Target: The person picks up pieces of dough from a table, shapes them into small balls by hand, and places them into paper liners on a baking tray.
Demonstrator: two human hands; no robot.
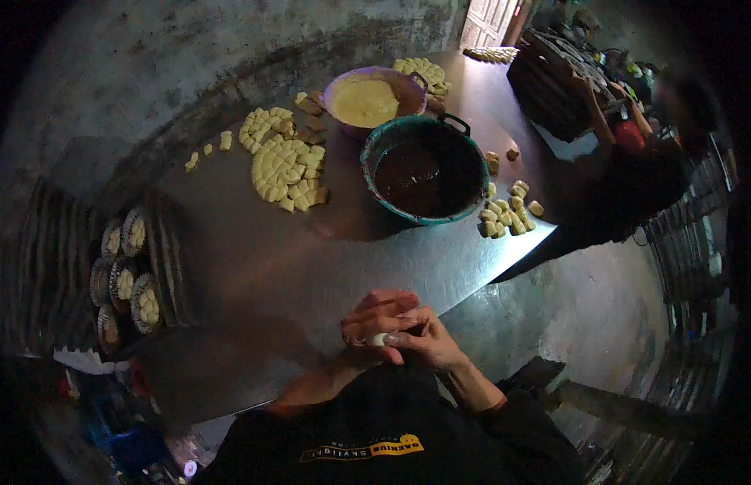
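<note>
My hands are together over the near edge of the metal table, close to my body. A small pale dough piece (378, 339) shows between them. My left hand (374, 315) curls around it from the far side, and my right hand (424, 341) presses on it with thumb and fingers. Much of the piece is hidden by the fingers. Beyond the hands stands a green basin (482, 192) with a dark brown mass in it. A purple basin (335, 113) behind it holds a yellowish paste. Cut dough pieces (285, 171) lie massed left of the basins.
More dough pieces (509, 212) lie right of the green basin. At the left, a dark tray (169, 267) holds several fluted cups with dough, beside stacked trays (56, 259). Across the table's right side another person (634, 174) reaches toward a stack of dark trays (545, 85).
</note>
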